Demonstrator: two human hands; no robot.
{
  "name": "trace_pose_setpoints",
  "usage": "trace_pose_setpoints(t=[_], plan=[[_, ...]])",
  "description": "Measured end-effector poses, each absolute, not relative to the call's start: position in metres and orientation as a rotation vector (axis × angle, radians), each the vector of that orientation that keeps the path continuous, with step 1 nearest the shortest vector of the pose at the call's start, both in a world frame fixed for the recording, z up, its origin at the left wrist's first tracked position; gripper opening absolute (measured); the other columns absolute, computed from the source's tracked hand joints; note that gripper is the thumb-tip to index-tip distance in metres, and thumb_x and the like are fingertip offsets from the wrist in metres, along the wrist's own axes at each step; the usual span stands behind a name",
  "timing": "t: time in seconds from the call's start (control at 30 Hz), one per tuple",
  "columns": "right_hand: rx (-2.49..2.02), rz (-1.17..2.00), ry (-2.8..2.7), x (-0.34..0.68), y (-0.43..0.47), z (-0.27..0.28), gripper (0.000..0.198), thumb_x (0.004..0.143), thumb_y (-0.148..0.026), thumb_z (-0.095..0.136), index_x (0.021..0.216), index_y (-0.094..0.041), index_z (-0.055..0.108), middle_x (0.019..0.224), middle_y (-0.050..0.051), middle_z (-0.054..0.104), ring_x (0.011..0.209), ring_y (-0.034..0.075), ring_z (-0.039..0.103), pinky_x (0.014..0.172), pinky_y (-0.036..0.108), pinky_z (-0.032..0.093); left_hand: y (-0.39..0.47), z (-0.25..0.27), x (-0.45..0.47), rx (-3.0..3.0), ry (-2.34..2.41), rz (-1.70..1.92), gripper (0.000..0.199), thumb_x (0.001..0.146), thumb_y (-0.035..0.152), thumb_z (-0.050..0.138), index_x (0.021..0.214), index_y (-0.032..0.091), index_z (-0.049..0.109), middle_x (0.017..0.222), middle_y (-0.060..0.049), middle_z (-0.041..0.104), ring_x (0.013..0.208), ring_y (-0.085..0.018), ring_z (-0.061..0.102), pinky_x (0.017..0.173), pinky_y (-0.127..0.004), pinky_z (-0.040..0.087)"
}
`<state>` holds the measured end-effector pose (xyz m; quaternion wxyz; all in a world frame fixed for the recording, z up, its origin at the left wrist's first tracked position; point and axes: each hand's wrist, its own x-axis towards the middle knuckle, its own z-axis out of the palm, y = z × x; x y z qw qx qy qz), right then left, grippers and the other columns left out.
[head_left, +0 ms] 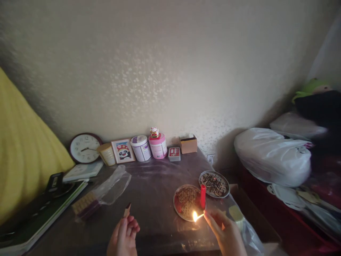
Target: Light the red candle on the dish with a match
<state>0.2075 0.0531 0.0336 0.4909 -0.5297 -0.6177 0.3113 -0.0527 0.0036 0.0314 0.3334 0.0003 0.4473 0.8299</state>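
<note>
My right hand (225,231) pinches a burning match (197,216) at the near right of the dark table (154,185); its flame sits just in front of a round metal plate (186,202). A red candle (203,196) stands upright on that plate's right rim, a little above the flame. My left hand (124,236) holds a small matchbox (127,210) upright, left of the plate. A second round plate (214,184) with a dark patterned inside lies behind the candle.
Along the wall stand a round clock (84,148), a framed panda picture (123,150), two tubs (149,147), a small red box (174,154) and a cardboard box (188,144). A plastic bag (106,193) lies at left, books (39,213) beyond it. White bags (271,154) pile at right.
</note>
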Motion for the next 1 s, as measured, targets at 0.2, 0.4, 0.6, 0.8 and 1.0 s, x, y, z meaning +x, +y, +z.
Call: trace_pose_setpoints(t=[0.2,0.4,0.6,0.8,1.0], plan=[[-1.289,0.634,-1.601,0.206,0.057,0.035,0.041,0.082,-0.056,0.056,0.066,-0.02,0.069,0.06,0.002,0.067,0.054,0.017,0.062,0.051,0.021,0.049,0.003,0.028,-0.055,0.023,1.166,2.165,0.054,0.031,0.045,0.092,0.073,0.018,0.072,0.064,0.002,0.067,0.058,-0.011,0.06,0.048,-0.018,0.052],[-1.312,0.738,-1.641,0.209,0.06,0.025,0.032,0.083,-0.048,0.058,0.076,-0.02,0.071,0.068,0.002,0.074,0.063,0.019,0.069,0.058,0.021,0.051,0.005,0.029,-0.055,0.02,1.167,2.166,0.055,0.03,0.045,0.092,0.074,0.018,0.073,0.064,0.002,0.066,0.056,-0.011,0.06,0.047,-0.019,0.051],[-1.345,0.776,-1.682,0.209,0.062,0.024,0.03,0.084,-0.044,0.056,0.078,-0.019,0.07,0.066,0.003,0.073,0.061,0.02,0.069,0.056,0.022,0.051,0.006,0.03,-0.054,0.005,1.17,2.161,0.056,0.029,0.046,0.092,0.072,0.017,0.072,0.064,0.002,0.067,0.057,-0.011,0.06,0.048,-0.02,0.052],[-1.371,0.662,-1.752,0.205,0.059,0.028,0.023,0.083,-0.035,0.054,0.074,-0.02,0.067,0.063,0.002,0.071,0.057,0.019,0.067,0.054,0.023,0.05,0.005,0.029,-0.054,-0.013,1.171,2.154,0.059,0.026,0.046,0.093,0.073,0.017,0.072,0.063,0.002,0.067,0.056,-0.011,0.06,0.046,-0.019,0.051],[-1.325,0.673,-1.792,0.205,0.06,0.027,0.02,0.085,-0.031,0.052,0.077,-0.02,0.066,0.066,0.002,0.072,0.06,0.018,0.068,0.056,0.023,0.05,0.007,0.026,-0.053,0.003,1.147,2.149,0.058,0.03,0.045,0.093,0.077,0.018,0.073,0.064,0.002,0.067,0.057,-0.012,0.06,0.046,-0.019,0.052]])
